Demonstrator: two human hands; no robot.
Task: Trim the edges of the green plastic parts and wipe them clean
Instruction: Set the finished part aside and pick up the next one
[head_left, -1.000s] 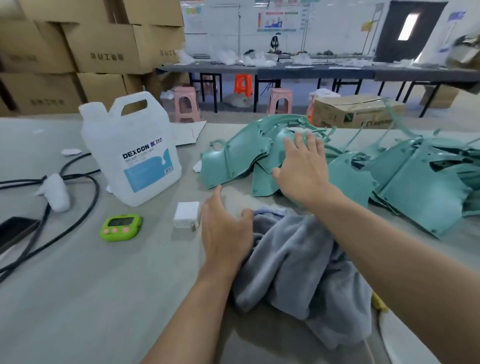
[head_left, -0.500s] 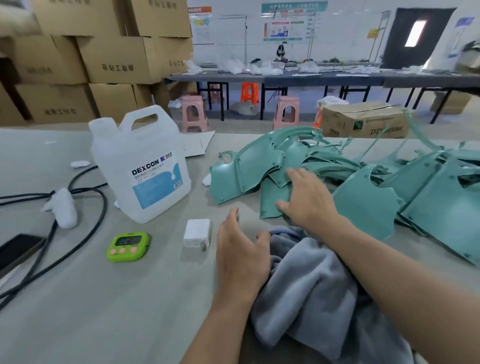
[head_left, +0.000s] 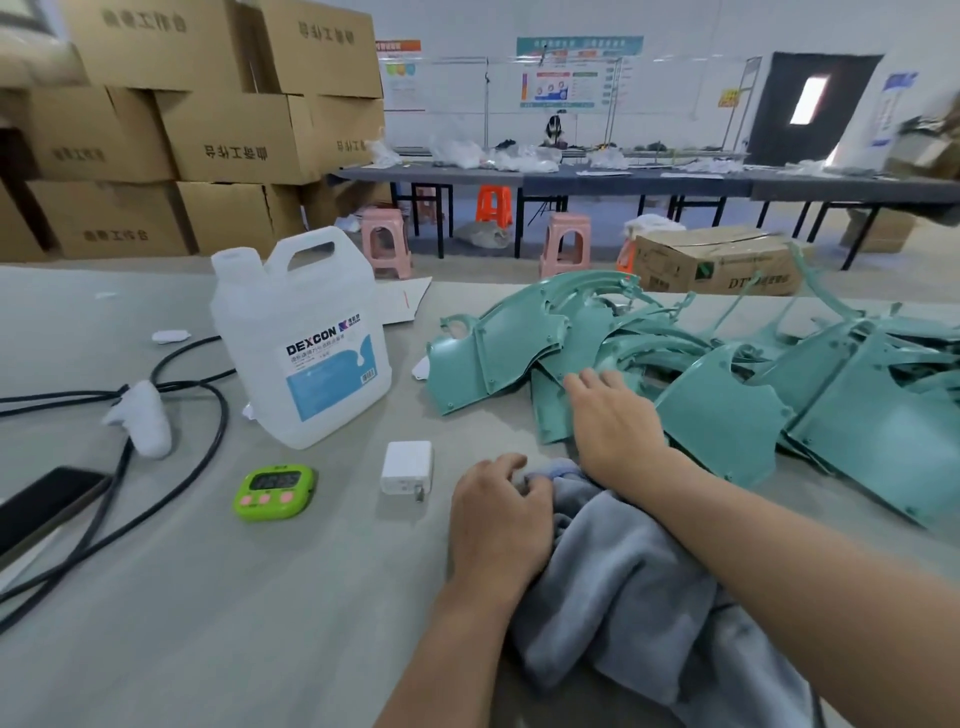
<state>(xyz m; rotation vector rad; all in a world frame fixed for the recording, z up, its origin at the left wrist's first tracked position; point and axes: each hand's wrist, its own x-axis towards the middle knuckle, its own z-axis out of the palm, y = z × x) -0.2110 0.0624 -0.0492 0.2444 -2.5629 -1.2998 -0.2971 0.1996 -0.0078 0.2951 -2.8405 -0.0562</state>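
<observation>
Head view: with right hand (head_left: 615, 421) flat and unclenched on the nearest part (head_left: 550, 415) of the green pile (head_left: 857, 410) beyond the cloth (head_left: 623, 571), and left hand (head_left: 498, 525) clutching that cloth, drag one part free without toppling the rest.

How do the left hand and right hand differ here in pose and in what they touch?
The left hand has curled fingers gripping the edge of the grey cloth; the right hand has straight fingers resting on a green plastic part. The left hand sits nearer the camera, the right hand farther out at the pile. Both are bare, low over the table.
</observation>
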